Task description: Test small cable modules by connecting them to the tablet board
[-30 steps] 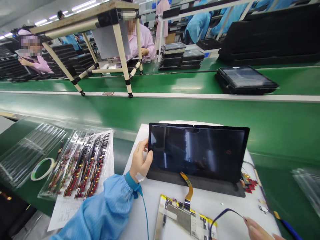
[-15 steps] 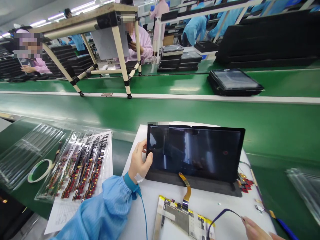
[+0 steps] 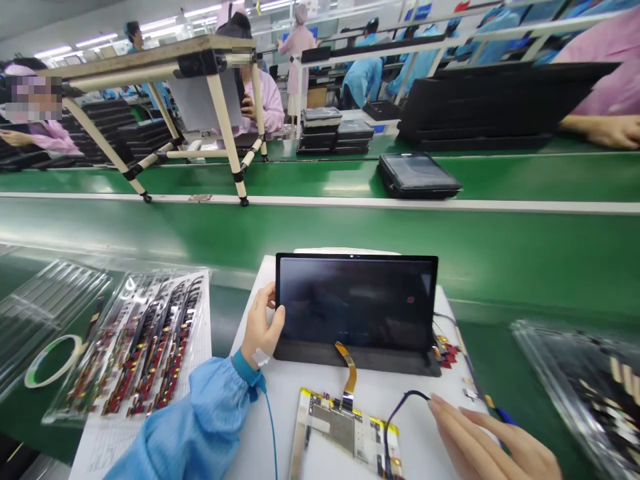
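Observation:
A tablet screen panel stands tilted up on a dark base. My left hand grips the panel's left edge, thumb on the front; the blue sleeve carries a wrist strap. In front lies an opened tablet body with exposed circuitry and yellow tape along its edge. An orange ribbon cable rises from it towards the panel. A thin black cable arches from the body's right side, and my right hand pinches its free end between the fingertips.
Plastic trays of small circuit boards lie left, beside a tape roll. Another clear tray with parts lies right. Small red parts sit beside the panel. Stacked tablets and a rack stand beyond the green conveyor.
The view has shifted right, so surroundings appear further left. My right hand has come further into view, still at the black cable's end. My left hand keeps its grip on the panel.

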Demonstrator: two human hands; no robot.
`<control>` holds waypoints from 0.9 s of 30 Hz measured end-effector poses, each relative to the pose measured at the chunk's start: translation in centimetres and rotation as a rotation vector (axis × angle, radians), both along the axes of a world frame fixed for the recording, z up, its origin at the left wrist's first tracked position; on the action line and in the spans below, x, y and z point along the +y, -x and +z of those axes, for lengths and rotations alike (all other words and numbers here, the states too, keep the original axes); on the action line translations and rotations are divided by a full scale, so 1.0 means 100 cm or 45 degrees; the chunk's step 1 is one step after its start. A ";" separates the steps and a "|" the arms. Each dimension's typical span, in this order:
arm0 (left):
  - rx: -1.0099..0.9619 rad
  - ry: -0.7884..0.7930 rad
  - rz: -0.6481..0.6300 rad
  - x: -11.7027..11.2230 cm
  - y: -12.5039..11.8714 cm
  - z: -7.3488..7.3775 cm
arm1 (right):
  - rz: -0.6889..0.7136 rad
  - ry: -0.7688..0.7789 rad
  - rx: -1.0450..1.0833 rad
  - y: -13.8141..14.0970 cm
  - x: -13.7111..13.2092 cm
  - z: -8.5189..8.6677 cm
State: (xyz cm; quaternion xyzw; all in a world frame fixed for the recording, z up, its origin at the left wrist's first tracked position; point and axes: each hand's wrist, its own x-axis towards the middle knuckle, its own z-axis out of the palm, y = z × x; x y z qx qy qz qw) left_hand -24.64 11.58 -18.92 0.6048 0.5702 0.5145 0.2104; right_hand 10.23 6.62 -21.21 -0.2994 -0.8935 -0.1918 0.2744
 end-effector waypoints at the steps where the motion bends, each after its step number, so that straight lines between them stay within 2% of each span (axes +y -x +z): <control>1: -0.001 -0.002 0.002 0.000 0.001 -0.002 | -0.016 0.007 0.006 0.002 0.002 0.000; 5: -0.007 -0.031 0.019 0.002 0.005 -0.008 | -0.077 0.086 0.078 0.017 0.000 0.003; 9: -0.003 -0.087 0.069 0.004 0.008 -0.009 | -0.127 0.162 0.171 0.039 0.003 0.017; 13: 0.013 -0.169 0.158 -0.001 0.008 0.003 | -0.103 0.135 0.207 0.053 0.009 0.035; 16: 0.078 -0.233 0.175 -0.022 0.004 0.020 | -0.082 0.087 0.275 0.057 0.009 0.042; 18: 0.236 -0.253 0.017 -0.043 -0.001 0.030 | -0.074 0.073 0.302 0.058 0.008 0.042; 20: 0.435 -0.250 -0.291 -0.067 -0.008 0.035 | -0.072 0.091 0.288 0.060 0.007 0.041; 22: 0.626 -0.280 -0.597 -0.087 -0.015 0.034 | -0.073 0.125 0.223 0.064 0.010 0.040; 23: 0.726 -0.311 -0.689 -0.095 -0.018 0.031 | -0.072 0.140 0.171 0.067 0.013 0.041; 27: 1.063 -0.373 -0.819 -0.107 -0.023 0.016 | -0.032 0.088 -0.008 0.080 0.027 0.049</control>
